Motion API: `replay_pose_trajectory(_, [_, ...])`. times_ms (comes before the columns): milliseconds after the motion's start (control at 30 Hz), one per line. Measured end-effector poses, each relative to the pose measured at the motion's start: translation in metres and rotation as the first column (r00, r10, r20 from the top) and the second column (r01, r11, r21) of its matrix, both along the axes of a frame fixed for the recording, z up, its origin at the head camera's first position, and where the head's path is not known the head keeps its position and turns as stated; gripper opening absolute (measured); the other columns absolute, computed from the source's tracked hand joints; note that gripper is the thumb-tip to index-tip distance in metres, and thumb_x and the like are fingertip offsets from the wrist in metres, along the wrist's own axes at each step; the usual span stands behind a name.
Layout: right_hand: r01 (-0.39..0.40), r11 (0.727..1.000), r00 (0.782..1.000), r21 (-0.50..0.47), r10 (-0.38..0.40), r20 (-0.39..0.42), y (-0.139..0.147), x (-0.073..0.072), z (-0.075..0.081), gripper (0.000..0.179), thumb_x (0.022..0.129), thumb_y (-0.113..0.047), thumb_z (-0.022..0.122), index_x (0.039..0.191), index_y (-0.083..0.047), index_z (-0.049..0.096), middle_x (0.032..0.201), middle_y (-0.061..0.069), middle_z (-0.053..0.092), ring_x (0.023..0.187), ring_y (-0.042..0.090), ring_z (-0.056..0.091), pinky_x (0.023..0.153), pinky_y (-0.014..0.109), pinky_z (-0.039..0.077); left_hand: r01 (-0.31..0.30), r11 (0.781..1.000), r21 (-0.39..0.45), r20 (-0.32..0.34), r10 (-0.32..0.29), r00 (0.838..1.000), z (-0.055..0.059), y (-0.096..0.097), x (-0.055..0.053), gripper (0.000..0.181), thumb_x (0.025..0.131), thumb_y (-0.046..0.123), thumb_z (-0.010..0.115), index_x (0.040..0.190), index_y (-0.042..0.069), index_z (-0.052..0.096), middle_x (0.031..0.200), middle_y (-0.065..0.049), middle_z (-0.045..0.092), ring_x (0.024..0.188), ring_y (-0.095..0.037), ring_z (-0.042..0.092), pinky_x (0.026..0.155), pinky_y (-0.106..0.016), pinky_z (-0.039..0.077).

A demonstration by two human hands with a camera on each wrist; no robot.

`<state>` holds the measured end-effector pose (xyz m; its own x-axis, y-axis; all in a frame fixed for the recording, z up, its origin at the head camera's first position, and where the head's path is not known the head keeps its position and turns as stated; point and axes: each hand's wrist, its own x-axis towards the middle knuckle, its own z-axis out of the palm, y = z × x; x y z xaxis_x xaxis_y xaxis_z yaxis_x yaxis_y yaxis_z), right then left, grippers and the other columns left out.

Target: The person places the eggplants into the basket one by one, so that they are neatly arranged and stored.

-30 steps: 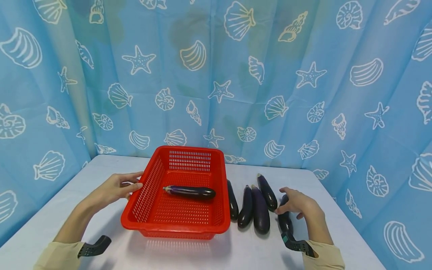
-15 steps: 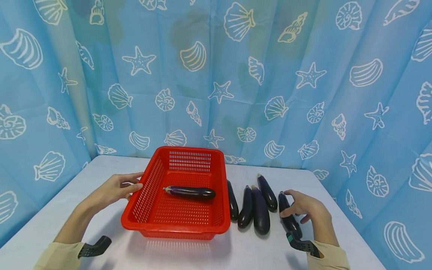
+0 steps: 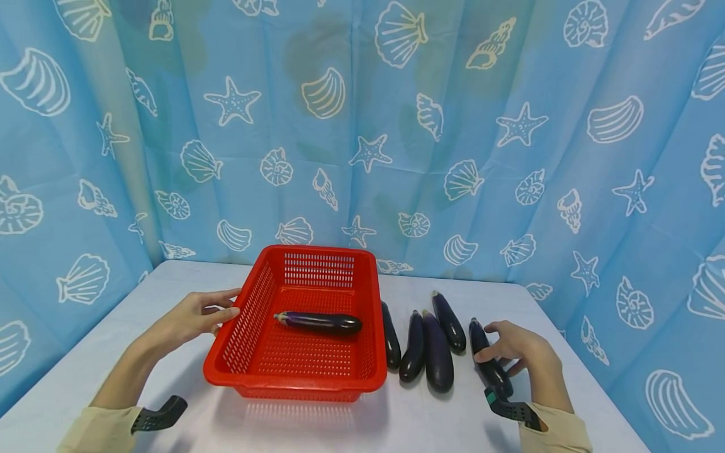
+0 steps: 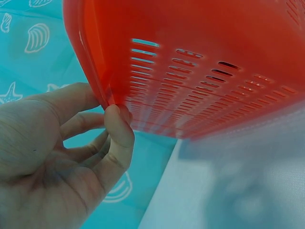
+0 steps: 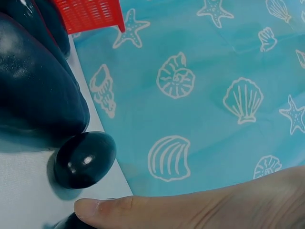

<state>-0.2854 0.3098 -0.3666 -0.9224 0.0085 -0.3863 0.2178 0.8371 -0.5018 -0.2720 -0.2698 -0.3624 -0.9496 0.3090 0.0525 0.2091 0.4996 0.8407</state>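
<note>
My left hand [image 3: 189, 319] pinches the left rim of a red plastic basket [image 3: 294, 381], with thumb and forefinger on the rim in the left wrist view. One dark purple eggplant [image 3: 320, 322] lies crosswise inside the basket. On the right, my right hand [image 3: 523, 349] grips the rightmost eggplant [image 3: 479, 338], its thumb along the near left side and the other fingers mostly hidden behind. That eggplant lies slanted, stem end away. In the right wrist view the thumb [image 5: 143, 210] covers most of it.
Several more eggplants lie between basket and right hand: one partly hidden by the basket's right wall [image 3: 391, 340], a slim eggplant [image 3: 413, 349], a thick eggplant [image 3: 437, 355] and a farther eggplant [image 3: 449, 323]. A blue shell-patterned curtain [image 3: 362, 126] stands behind the white table [image 3: 419, 428].
My right hand has moved a little to the right and closer, and the eggplant beneath it has shifted right and now slants more. The left hand and basket have not moved.
</note>
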Motion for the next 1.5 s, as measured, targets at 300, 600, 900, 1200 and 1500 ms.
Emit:
replay_pose_trajectory(300, [0.006,1.000,1.000,0.005,-0.006,0.016,0.0035,0.0006,-0.0012,0.079,0.083,-0.027,0.077,0.139,0.012,0.039,0.110,0.026,0.063,0.091,0.031,0.068,0.073,0.045,0.060,-0.008,1.000,-0.008,-0.001,0.008,1.000,-0.0007,0.0005,0.0002,0.067,0.095,0.033,0.064,0.149,0.003,0.039,0.133,-0.023,0.060,0.109,-0.029,0.065,0.080,-0.039,0.059])
replay_pose_trajectory(600, [0.021,0.999,1.000,0.033,-0.021,0.020,0.0048,0.0011,-0.0002,0.077,0.082,-0.027,0.078,0.138,0.011,0.041,0.115,0.030,0.060,0.095,0.036,0.066,0.075,0.046,0.059,-0.005,1.000,-0.005,0.001,0.005,1.000,0.0000,0.0008,0.0005,0.067,0.095,0.033,0.064,0.149,0.003,0.039,0.133,-0.023,0.060,0.109,-0.028,0.065,0.080,-0.039,0.059])
replay_pose_trajectory(900, [0.020,0.998,1.000,0.051,-0.022,0.021,0.0044,0.0017,0.0000,0.072,0.082,-0.027,0.077,0.135,0.011,0.045,0.113,0.029,0.060,0.093,0.034,0.066,0.076,0.046,0.059,-0.005,1.000,-0.006,0.003,0.005,1.000,0.0009,0.0009,0.0007,0.067,0.095,0.032,0.064,0.149,0.002,0.039,0.135,-0.024,0.058,0.109,-0.029,0.065,0.081,-0.040,0.059])
replay_pose_trajectory(1200, [0.010,0.998,1.000,0.057,-0.012,0.023,0.0062,-0.0007,-0.0033,0.070,0.082,-0.028,0.077,0.130,0.013,0.048,0.110,0.027,0.062,0.097,0.038,0.065,0.074,0.046,0.059,-0.016,1.000,-0.005,0.003,0.016,1.000,-0.0001,0.0017,0.0009,0.068,0.095,0.034,0.064,0.149,0.003,0.039,0.135,-0.023,0.059,0.110,-0.029,0.065,0.082,-0.040,0.059])
replay_pose_trajectory(1500, [0.006,0.998,1.000,0.056,-0.007,0.016,0.0061,-0.0008,-0.0038,0.069,0.082,-0.028,0.077,0.130,0.013,0.049,0.109,0.027,0.062,0.096,0.038,0.065,0.073,0.047,0.059,-0.016,1.000,0.007,0.001,0.016,1.000,-0.0011,0.0012,0.0016,0.068,0.094,0.035,0.065,0.150,0.006,0.039,0.136,-0.021,0.059,0.110,-0.028,0.065,0.083,-0.041,0.059])
